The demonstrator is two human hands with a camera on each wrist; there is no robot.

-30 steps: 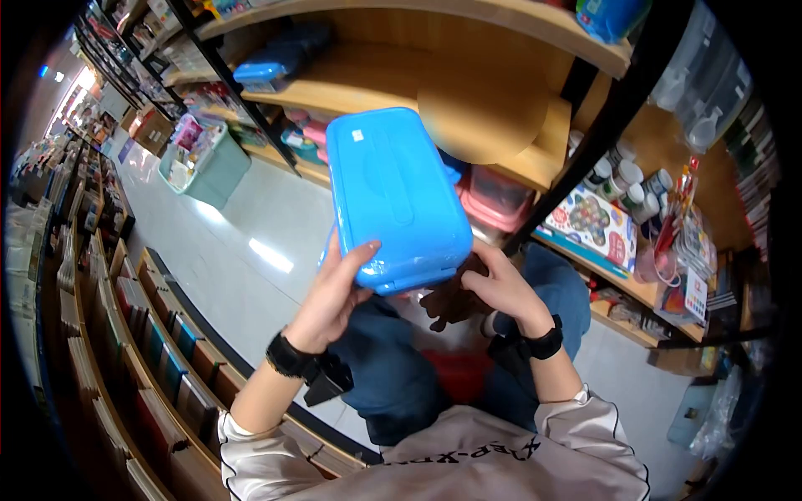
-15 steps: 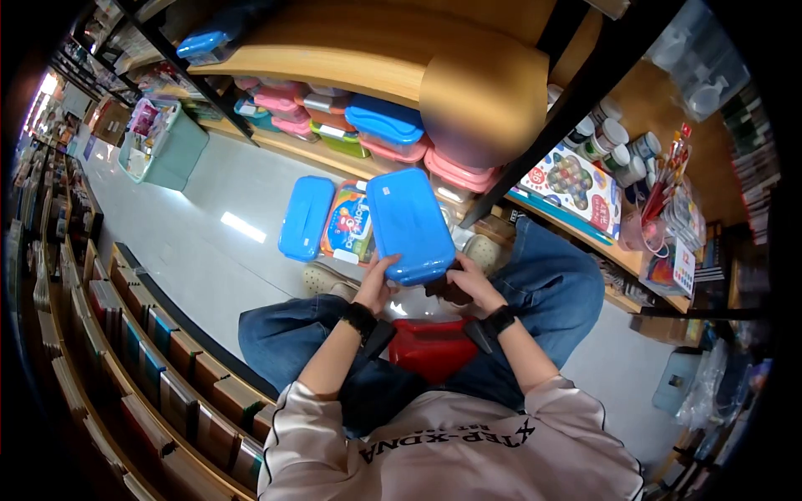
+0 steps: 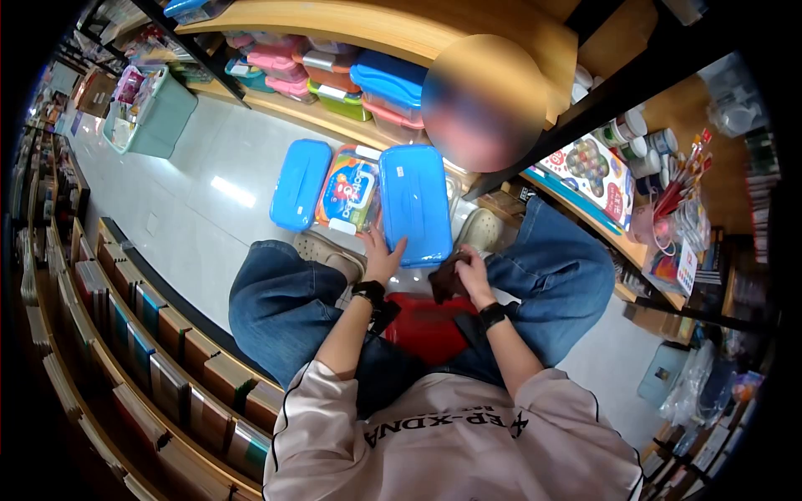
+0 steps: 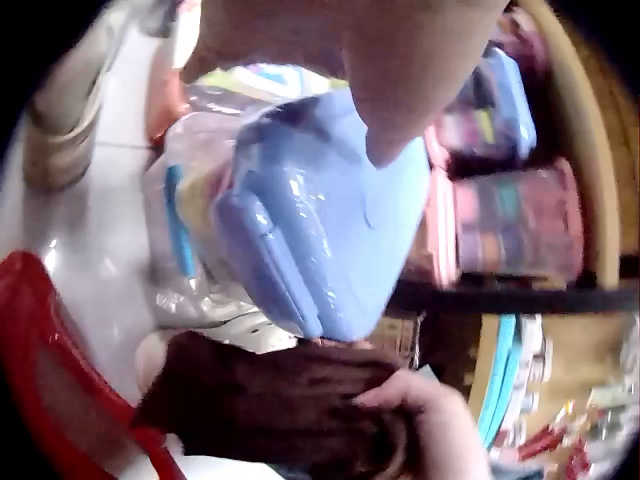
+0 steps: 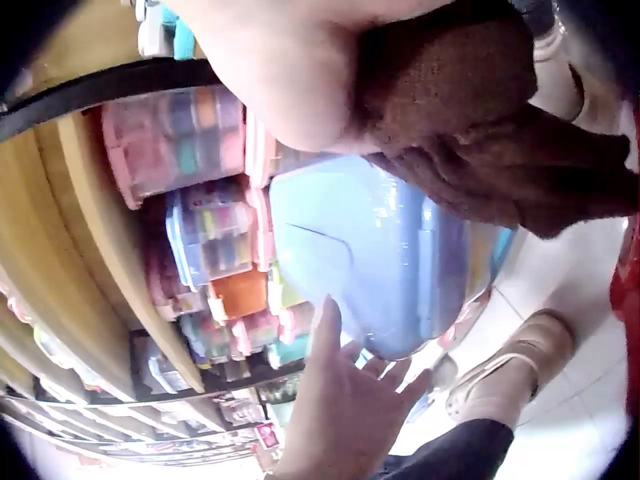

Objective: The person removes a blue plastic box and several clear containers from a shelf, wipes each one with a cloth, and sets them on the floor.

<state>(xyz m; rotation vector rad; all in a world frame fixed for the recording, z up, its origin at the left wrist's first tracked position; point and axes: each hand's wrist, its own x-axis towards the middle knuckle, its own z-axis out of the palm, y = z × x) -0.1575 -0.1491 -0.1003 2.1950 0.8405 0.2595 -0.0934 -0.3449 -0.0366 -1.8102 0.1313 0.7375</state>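
Blue plastic shows on the box (image 3: pixel 415 204) ahead of you, near your feet and just beside the labelled box (image 3: pixel 351 190); whether its base touches the floor (image 3: pixel 188 238) you cannot tell. Your left hand (image 3: pixel 382 259) is wide, fingers spread, its thumb touching the near left part of the lid (image 4: pixel 385 215). Your right hand (image 3: pixel 474 277) pinches a brown cloth (image 3: pixel 445 280), which hangs bunched by the box's near right corner.

A second blue box (image 3: pixel 301 185) lies left of the labelled one. Beige clogs (image 3: pixel 482 231) are on your feet, and a red object (image 3: pixel 426 327) sits between your legs. Beyond, coloured boxes (image 3: pixel 338 79) are stacked on a low shelf, with a pale green tub (image 3: pixel 159 117) off to the left and paint jars (image 3: pixel 633 129) to the right.
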